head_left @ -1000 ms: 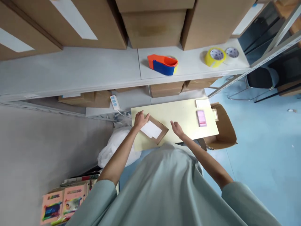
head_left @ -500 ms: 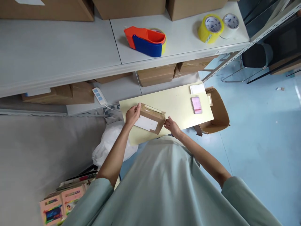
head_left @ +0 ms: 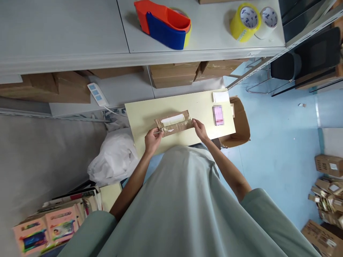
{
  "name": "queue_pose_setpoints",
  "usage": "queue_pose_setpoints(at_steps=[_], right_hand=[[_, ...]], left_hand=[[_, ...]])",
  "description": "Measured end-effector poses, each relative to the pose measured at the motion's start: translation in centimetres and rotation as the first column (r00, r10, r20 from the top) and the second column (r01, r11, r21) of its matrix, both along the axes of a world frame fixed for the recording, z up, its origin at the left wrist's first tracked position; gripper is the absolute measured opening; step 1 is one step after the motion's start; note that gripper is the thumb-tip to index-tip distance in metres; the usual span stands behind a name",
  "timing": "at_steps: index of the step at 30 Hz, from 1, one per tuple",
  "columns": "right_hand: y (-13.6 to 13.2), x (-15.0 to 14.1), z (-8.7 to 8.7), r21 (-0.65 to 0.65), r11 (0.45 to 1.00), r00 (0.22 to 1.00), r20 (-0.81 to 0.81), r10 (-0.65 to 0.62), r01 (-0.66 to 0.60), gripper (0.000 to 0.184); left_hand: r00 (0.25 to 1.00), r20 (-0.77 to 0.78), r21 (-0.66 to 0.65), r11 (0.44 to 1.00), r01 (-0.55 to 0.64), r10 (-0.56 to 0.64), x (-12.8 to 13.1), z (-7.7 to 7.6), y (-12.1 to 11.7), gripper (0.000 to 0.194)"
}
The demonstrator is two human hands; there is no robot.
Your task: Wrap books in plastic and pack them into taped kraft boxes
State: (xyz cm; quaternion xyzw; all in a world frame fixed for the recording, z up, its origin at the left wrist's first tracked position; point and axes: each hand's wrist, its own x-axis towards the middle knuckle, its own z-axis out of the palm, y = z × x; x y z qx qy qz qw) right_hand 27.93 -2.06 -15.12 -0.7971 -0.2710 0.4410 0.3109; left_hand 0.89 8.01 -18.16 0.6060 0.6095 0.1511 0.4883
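Note:
A small taped cardboard box (head_left: pixel 175 127) is between my two hands over the pale yellow board. Shiny tape runs along the face turned toward me, and a white strip shows on another face. My left hand (head_left: pixel 153 141) grips its left end, thumb and fingers pressed together at the near corner. At the opposite end, the fingers of my right hand (head_left: pixel 200 130) are closed on the box's edge. Farther right on the board (head_left: pixel 142 123) lie a blurred pink item (head_left: pixel 218 115) and white paper (head_left: pixel 221 96).
An orange and blue tape dispenser (head_left: pixel 166 26) and tape rolls (head_left: pixel 245 22) stand on the upper shelf (head_left: pixel 80 32). Beyond the board's right end is an open carton (head_left: pixel 241 123). A white plastic bag (head_left: pixel 114 157) and stacked books (head_left: pixel 50 226) lie to the left.
The box has turned, so its taped side now faces me instead of the large white label. My right hand has closed on its right end. The camera view has shifted.

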Motion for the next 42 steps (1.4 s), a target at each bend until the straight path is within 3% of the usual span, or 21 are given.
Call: queue_pose_setpoints(at_steps=[4, 7, 12, 17, 26, 30, 34, 38, 42], right_hand=[[0.0, -0.1, -1.5, 0.052, 0.995, 0.983, 0.163, 0.081, -0.09, 0.065], [0.3, -0.9, -2.5, 0.022, 0.987, 0.935, 0.325, 0.145, -0.16, 0.062], [1.2, -2.1, -4.3, 0.049, 0.992, 0.853, 0.517, 0.073, -0.114, 0.062], [1.8, -1.3, -5.0, 0.079, 0.99, 0.873, 0.484, 0.063, -0.115, 0.061], [-0.1, 0.9, -4.2, 0.154, 0.969, 0.936, 0.325, 0.137, -0.195, 0.068], [-2.0, 2.2, -3.7, 0.227, 0.966, 0.974, 0.216, 0.073, -0.123, 0.062], [-4.0, 4.6, -3.5, 0.296, 0.955, 0.97, 0.238, -0.039, -0.034, 0.046], [-4.9, 6.6, -4.6, 0.226, 0.974, 0.959, 0.272, -0.077, 0.014, 0.033], [-5.0, 7.3, -6.6, 0.131, 0.989, 0.962, 0.27, 0.026, -0.063, 0.022]], left_hand=[[0.998, -0.043, 0.042, 0.998, 0.049, -0.048, 0.0, -0.1, -0.7, 0.03], [0.987, -0.125, 0.08, 0.99, 0.115, -0.104, 0.4, 0.1, -0.3, 0.029], [0.94, -0.29, 0.101, 0.971, 0.217, -0.18, 1.7, 1.0, 0.6, 0.043], [0.91, -0.36, 0.071, 0.967, 0.244, -0.204, 2.1, 1.5, 1.5, 0.049], [0.879, -0.372, 0.061, 0.937, 0.345, -0.299, 1.0, 0.9, 2.0, 0.044], [0.884, -0.33, 0.099, 0.919, 0.382, -0.332, 1.6, 0.7, 2.0, 0.036], [0.911, -0.239, 0.149, 0.914, 0.376, -0.336, 3.7, 0.5, 1.9, 0.021], [0.911, -0.274, 0.141, 0.924, 0.355, -0.308, 6.0, -0.2, 1.1, 0.016], [0.888, -0.386, 0.086, 0.949, 0.304, -0.249, 7.2, -1.8, -0.2, 0.015]])
